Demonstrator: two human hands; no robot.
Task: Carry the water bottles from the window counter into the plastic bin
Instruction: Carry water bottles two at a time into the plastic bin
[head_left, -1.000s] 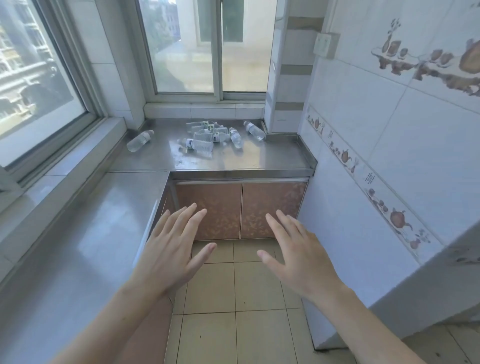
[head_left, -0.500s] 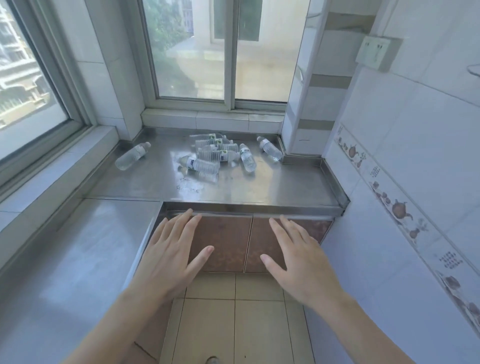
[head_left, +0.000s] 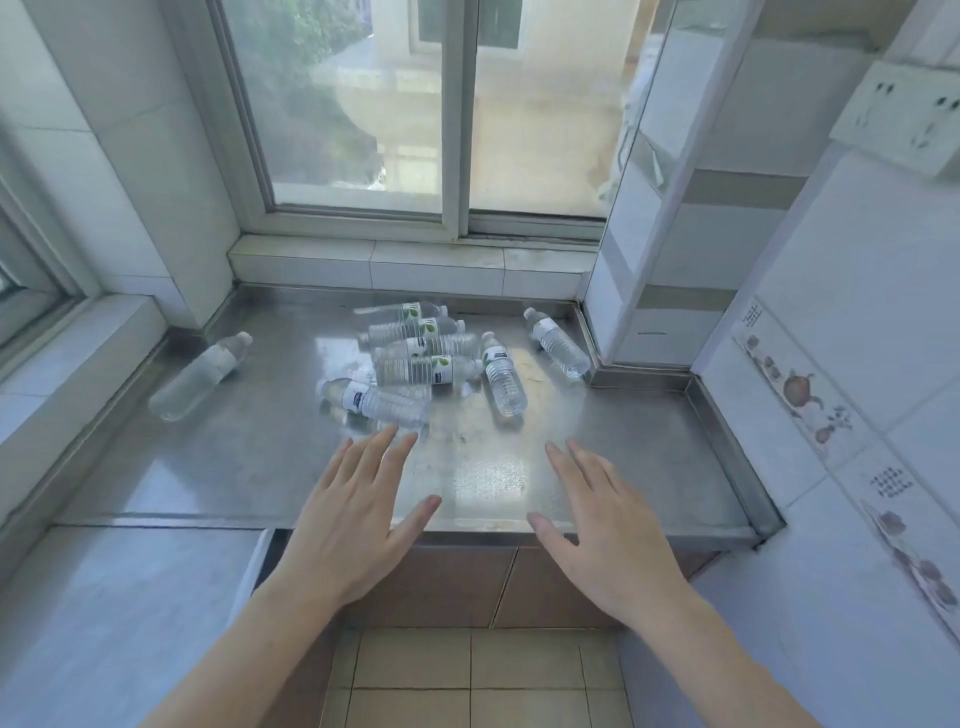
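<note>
Nearby, steel counter (head_left: 218, 467), window (head_left: 457, 104), wall socket (head_left: 904, 119), brown cabinet doors (head_left: 467, 587)

1 view only, head-worn, wide-angle. Looks forward and steeply down from above the steel tabletop (head_left: 249, 467), facing the window (head_left: 447, 104). Close: both forearms enter from the bottom edge, tiled floor (head_left: 467, 670) directly below. Straight lines bow toward the frame edges.
</note>
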